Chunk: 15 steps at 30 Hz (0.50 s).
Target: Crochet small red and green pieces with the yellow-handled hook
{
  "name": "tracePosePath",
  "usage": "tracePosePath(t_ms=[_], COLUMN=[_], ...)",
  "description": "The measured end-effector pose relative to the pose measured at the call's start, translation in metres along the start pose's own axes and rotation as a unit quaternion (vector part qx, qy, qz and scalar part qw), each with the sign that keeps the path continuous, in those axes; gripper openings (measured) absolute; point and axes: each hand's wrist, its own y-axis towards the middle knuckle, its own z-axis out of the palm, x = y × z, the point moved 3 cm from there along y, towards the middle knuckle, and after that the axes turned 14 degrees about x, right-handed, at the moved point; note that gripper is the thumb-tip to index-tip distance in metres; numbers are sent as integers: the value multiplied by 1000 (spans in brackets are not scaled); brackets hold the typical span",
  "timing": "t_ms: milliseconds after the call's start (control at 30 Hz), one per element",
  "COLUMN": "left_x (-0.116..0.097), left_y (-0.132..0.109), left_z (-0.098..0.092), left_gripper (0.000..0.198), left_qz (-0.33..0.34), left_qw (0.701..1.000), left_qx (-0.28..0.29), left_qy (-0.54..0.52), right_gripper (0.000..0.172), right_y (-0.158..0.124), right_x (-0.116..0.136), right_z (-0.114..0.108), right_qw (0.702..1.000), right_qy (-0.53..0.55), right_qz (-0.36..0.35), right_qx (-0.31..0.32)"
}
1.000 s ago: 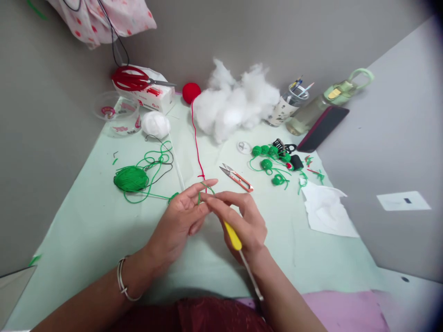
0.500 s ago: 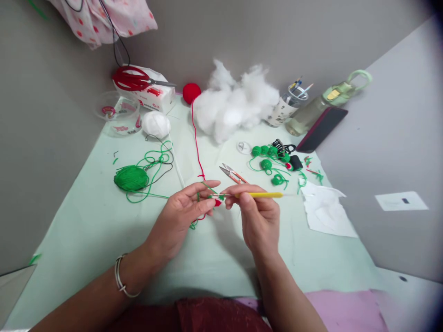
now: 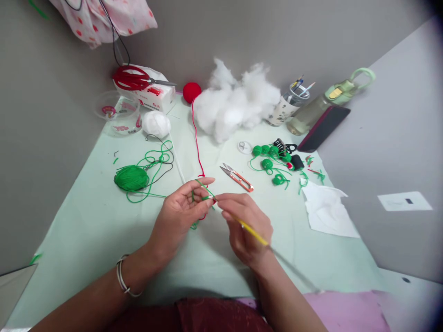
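Note:
My left hand pinches a small green crochet piece with green yarn looped over its forefinger. My right hand grips a yellow-handled crochet hook, its tip at the green piece and its handle slanting down to the right. Green yarn runs left from my fingers to a green yarn ball. A red strand leads from the piece up to a red yarn ball.
Thread snips lie just beyond my hands. Several small green crocheted balls, white stuffing, a white paper, a pen cup, a bottle, a phone, red scissors on a box and a white yarn ball surround them.
The hook swung from pointing down toward me, to level pointing right, to slanting down-right now. My left hand kept its pinch on the green piece and barely shifted.

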Motion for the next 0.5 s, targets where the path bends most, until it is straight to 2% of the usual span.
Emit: tracePosePath(t_ms=[67,133,233,300,367,433,500], left_x=[3,6,5,2,-1,-1,0], left_y=[0,1,2,3,3,2,1], left_z=[1,3,2,-1,-2,-1,1], left_gripper=[43,50,46,41,39,39,40], left_qz=[-14,-57,-103,-94,-81,-71,-57], left_qw=[999,993,976,976,982,989,994], left_qx=[8,39,71,69,71,71,58], left_qy=[-36,-98,-179,-183,-154,-113,-76], right_gripper=[31,31,25,22,21,19,17], right_y=[-1,-1,2,5,8,10,10], right_x=[3,5,0,-7,-13,-14,-12], right_z=[2,1,-5,-8,-8,-4,-1], right_qw=[996,993,999,984,962,958,970], right_qy=[-87,-114,8,141,237,259,218], right_qz=[-14,-23,17,64,91,97,94], right_qx=[17,4,-47,-87,-97,-74,-57])
